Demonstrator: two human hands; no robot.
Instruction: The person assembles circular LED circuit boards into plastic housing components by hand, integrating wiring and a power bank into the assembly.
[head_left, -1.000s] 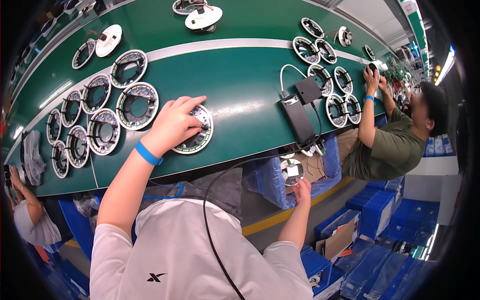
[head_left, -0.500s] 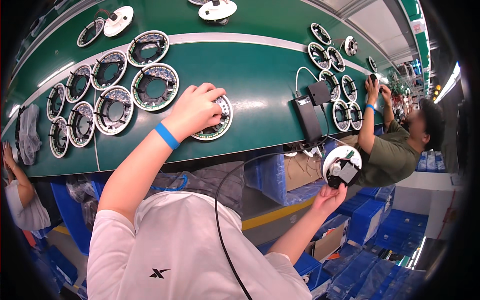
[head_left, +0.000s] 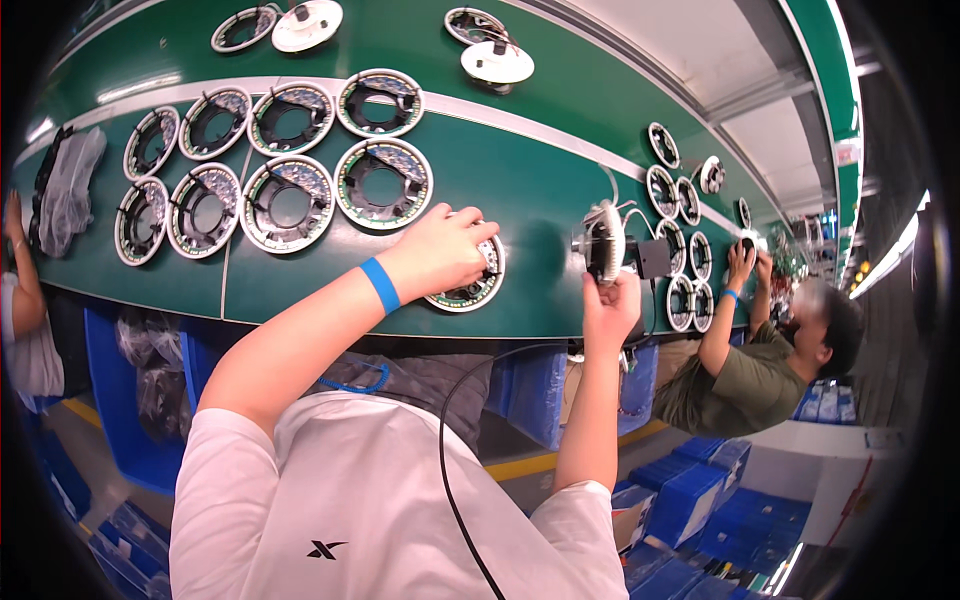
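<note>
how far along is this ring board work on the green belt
Looks done: eight ring boards lie in rows on the green belt. In hand: the left hand presses a ring board at the belt's near edge, while the right hand holds up a round white part. Left: that pair isn't yet joined.

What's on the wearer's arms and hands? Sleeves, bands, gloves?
Both hands bare, no gloves. The left hand has a plain blue wristband just behind it; the right hand shows no band. Forearms are uncovered; short white T-shirt sleeves end near the shoulders. A thin black cable runs across the shirt front.
</note>
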